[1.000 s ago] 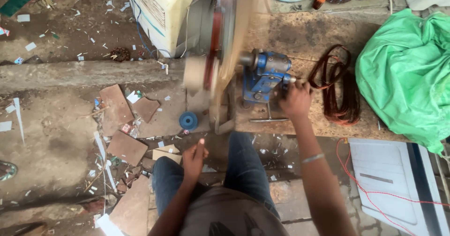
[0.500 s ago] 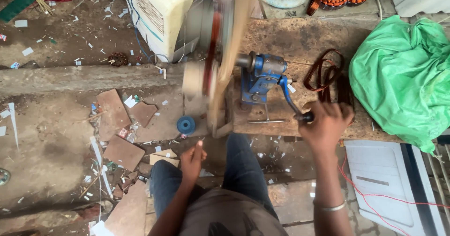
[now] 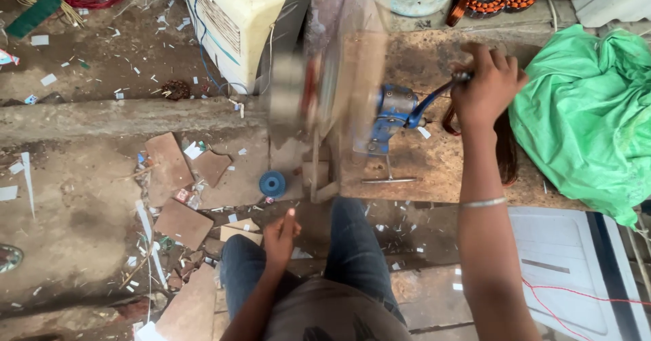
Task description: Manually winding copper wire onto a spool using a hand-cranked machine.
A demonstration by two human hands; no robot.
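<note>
My right hand [image 3: 489,83] is closed around the crank handle [image 3: 434,97] of a blue hand-driven winding machine [image 3: 390,114] clamped to a worn wooden board [image 3: 434,158]. Left of the machine a wooden former [image 3: 332,90] spins and is blurred. My left hand [image 3: 281,236] hovers low above my knee, fingers pinched together; whether a thin wire runs through them cannot be made out. My legs in blue jeans [image 3: 352,246] are under the board.
A green cloth bundle [image 3: 583,117] lies at the right, above a white panel [image 3: 576,273] with a red wire. A cream air cooler [image 3: 237,22] stands behind. A small blue spool [image 3: 272,183], cardboard scraps [image 3: 183,222] and paper bits litter the concrete floor.
My right hand has swung the crank handle from the low right position up to the top of its circle. The former keeps spinning. My left hand stays near my knee.
</note>
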